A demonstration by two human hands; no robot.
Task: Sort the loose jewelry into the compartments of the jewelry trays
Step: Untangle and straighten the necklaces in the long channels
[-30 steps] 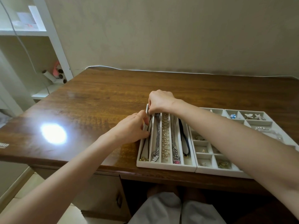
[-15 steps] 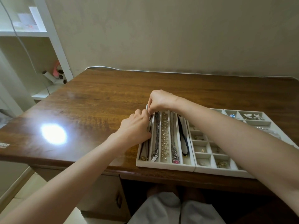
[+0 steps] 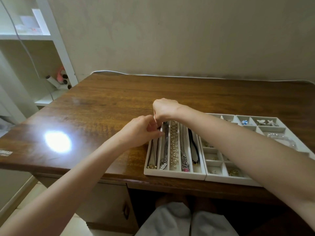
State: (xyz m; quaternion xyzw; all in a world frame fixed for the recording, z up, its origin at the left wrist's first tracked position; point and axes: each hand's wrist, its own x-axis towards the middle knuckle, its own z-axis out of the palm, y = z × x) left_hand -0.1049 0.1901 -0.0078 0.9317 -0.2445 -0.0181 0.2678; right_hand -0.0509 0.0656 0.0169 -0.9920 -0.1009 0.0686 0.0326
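Two white jewelry trays sit side by side at the near edge of a brown wooden counter (image 3: 105, 106). The long-slot tray (image 3: 173, 175) on the left has five lengthwise slots, each with a necklace laid in it. The compartment tray (image 3: 228, 181), touching its right side, holds small pieces in square cells.

Both your hands meet at the far left corner of the long-slot tray. Your left hand (image 3: 140, 132) has a narrow grip, fingertips pinched on the far end of the dark cord necklace (image 3: 151, 155). That necklace lies in the leftmost slot with its gold pendant (image 3: 152, 166) at the near end. Your right hand (image 3: 164, 109) arches over the tray's far rim with fingers curled down. They are hidden under the hand, so I cannot tell what its grip is holding, if anything.

The step looks like settling this cord's far end into its slot. To do it well, draw the cord gently straight away from you so both strands lie flat and parallel. Then tuck the clasp end down inside the far wall, not over it. Work left of the divider, since the silver chain (image 3: 165, 150) in the next slot lies just beside your fingertips and could snag. Lift your fingers straight up on release so the cord is not dragged out. Every piece in view lies in a tray, so the sorting seems close to done
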